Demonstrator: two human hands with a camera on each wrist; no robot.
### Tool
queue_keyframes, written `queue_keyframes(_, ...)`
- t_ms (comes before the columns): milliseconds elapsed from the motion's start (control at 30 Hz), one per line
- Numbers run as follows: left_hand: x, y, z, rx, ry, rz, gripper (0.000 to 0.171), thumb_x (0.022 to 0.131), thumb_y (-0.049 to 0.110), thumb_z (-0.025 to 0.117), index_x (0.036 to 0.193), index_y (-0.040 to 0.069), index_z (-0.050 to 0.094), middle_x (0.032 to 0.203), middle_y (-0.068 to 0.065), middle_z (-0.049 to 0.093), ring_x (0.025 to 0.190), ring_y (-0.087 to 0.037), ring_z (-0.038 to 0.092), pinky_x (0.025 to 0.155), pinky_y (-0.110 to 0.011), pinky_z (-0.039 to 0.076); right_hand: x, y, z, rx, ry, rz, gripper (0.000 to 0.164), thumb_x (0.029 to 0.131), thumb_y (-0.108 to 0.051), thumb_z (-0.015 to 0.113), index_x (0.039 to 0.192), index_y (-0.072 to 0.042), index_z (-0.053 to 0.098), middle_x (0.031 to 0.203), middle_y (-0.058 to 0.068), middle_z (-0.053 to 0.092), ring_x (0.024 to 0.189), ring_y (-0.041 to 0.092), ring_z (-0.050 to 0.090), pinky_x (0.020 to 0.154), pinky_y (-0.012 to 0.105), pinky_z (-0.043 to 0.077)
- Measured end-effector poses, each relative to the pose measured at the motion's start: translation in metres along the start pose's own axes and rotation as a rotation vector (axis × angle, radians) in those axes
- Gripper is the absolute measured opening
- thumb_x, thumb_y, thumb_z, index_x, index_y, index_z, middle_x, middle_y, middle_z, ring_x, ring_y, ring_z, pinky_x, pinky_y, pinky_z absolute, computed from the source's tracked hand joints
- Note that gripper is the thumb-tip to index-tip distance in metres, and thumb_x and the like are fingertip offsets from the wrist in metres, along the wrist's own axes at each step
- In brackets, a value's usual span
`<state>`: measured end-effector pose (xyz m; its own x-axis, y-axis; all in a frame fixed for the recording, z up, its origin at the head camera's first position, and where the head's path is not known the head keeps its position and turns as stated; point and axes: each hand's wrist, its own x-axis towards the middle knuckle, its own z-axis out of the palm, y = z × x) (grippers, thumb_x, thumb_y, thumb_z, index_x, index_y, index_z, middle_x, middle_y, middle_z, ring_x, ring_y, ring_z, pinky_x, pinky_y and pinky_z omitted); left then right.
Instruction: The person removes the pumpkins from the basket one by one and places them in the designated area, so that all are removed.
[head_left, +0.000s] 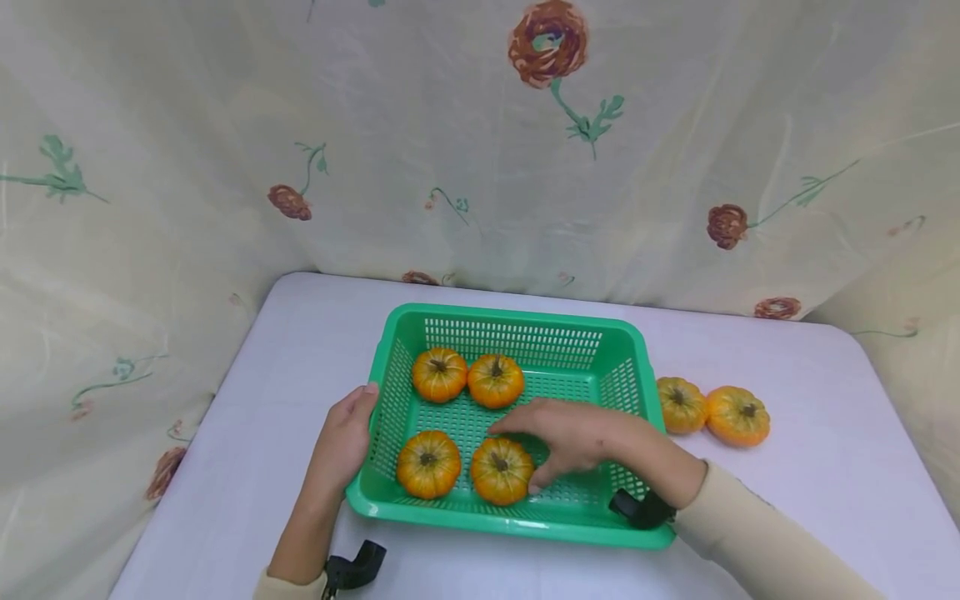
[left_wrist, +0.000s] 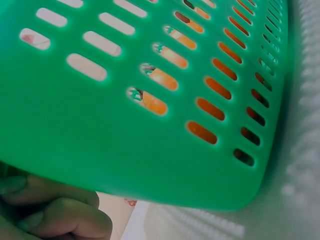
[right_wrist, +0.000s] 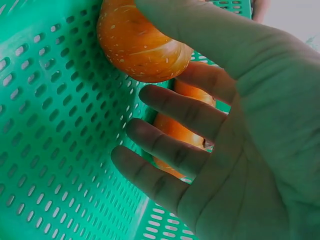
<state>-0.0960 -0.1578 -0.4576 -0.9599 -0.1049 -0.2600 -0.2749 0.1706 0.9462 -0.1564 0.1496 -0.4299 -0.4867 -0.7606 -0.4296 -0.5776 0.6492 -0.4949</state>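
A green plastic basket (head_left: pixel 517 523) with slotted walls stands on the table. My left hand (head_left: pixel 347 437) grips its left rim, thumb on top; curled fingers (left_wrist: pixel 75 217) show beneath the rim in the left wrist view. Inside the basket, my right hand (head_left: pixel 566 433) holds a small orange pumpkin (head_left: pixel 502 472) at the front between thumb and index finger. The other fingers (right_wrist: pixel 160 142) extend loosely in the right wrist view. To its left sits another pumpkin (head_left: pixel 428 465). Farther back, two pumpkins (head_left: pixel 439 375) (head_left: pixel 496 381) sit side by side.
Outside the basket's right wall, two more pumpkins (head_left: pixel 681 405) (head_left: pixel 738 416) rest together on the white-covered table (head_left: pixel 832 467). A flower-patterned curtain (head_left: pixel 420 150) hangs behind the table and along its sides.
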Motion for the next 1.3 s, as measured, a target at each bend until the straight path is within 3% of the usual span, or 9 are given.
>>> queue_keyframes(1300,-0.0015,0.001,0.0003,-0.009,0.001,-0.002,0.053,0.115,0.041,0.037,0.133,0.0,0.065,0.108,-0.019,0.069,0.09,-0.025,0.067,0.075,-0.033,0.057,0.0029,-0.0011,0.0001,0.011,-0.013,0.037,0.072,0.083,-0.031,0.09,0.145,-0.011,0.059,0.147,0.005,0.059,0.139,0.026,0.051,0.117,0.046,0.039)
